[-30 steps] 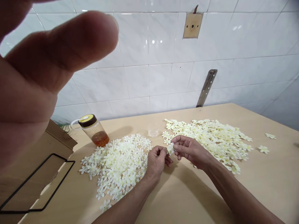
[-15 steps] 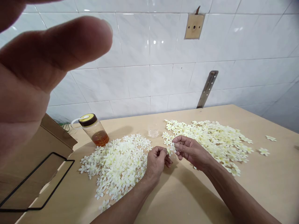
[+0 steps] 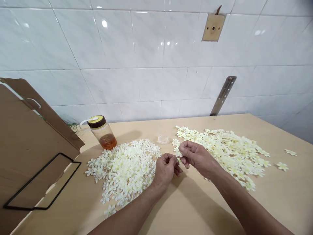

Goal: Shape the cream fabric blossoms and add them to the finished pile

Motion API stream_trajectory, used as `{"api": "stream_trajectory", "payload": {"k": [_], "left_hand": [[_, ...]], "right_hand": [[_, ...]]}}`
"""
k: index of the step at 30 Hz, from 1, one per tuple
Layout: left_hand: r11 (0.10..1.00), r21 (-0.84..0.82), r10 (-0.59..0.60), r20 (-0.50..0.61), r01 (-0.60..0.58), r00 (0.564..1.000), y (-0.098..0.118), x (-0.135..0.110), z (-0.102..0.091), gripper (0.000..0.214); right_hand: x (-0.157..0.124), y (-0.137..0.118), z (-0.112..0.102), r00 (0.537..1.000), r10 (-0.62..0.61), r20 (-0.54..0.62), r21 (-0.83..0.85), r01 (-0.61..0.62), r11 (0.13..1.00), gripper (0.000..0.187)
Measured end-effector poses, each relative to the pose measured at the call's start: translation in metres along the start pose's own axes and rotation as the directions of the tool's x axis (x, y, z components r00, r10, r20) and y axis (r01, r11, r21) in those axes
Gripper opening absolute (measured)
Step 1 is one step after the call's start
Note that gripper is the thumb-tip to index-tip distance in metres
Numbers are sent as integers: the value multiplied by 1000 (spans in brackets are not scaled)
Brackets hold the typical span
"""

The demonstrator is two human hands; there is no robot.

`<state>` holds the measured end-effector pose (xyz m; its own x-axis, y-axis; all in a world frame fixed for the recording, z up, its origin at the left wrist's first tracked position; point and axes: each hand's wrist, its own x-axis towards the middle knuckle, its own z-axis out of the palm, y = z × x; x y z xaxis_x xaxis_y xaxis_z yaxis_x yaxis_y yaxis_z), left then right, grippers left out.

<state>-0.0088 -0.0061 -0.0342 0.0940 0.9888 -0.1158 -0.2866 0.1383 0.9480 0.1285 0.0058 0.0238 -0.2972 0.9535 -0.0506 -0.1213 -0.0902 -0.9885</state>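
Note:
My right hand (image 3: 198, 158) pinches a white artificial flower (image 3: 179, 152) between thumb and fingertips, above the middle of the table. Just left of it and lower, my left hand (image 3: 165, 169) is closed, thumb pressed to the index finger. Its fingertips come close to the flower's lower edge; what they pinch is too small to make out. A heap of white flower heads (image 3: 127, 171) lies beside my left hand. To the right, behind my right hand and forearm, spreads another pile of cream-yellow flower heads (image 3: 230, 147).
A small clear cup (image 3: 163, 139) stands behind my hands. At the left are a lidded bottle (image 3: 104, 133) of amber liquid, a cardboard box (image 3: 31, 140) and a black wire frame (image 3: 65, 186). Two loose flowers lie far right on the wooden table (image 3: 281, 195), against a tiled wall.
A large hand close to the camera at the upper left has gone from view. The view has shifted slightly. My right fingers have moved up a little with the flower, while my left hand stays closed.

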Motion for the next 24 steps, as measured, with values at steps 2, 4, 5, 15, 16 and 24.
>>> {"api": "stream_trajectory", "payload": {"k": [2,4,5,15,16,24], "left_hand": [[1000,10,-9,-1,9,1000,4,-1,1,24],[999,43,-24,-7,24,1000,8,-3,1,29],[997,68,-31,-19,32,999,9,-4,1,31],[1000,13,15,12,-15,1000,7,-3,-1,16],[1000,-16,8,7,-7,1000,7,-3,0,15],[1000,-12,26,-26,-26,999,-2,2,-2,22]], "right_hand": [[5,-11,13,1000,-20,14,-141,22,990,30],[12,-22,30,999,-34,41,-265,44,963,28],[15,-27,39,997,-35,73,-302,56,952,27],[24,-31,47,915,-400,56,-805,279,524,13],[20,-26,38,922,-387,15,-834,226,504,14],[-9,14,2,946,-320,-57,-885,100,455,14]]}}
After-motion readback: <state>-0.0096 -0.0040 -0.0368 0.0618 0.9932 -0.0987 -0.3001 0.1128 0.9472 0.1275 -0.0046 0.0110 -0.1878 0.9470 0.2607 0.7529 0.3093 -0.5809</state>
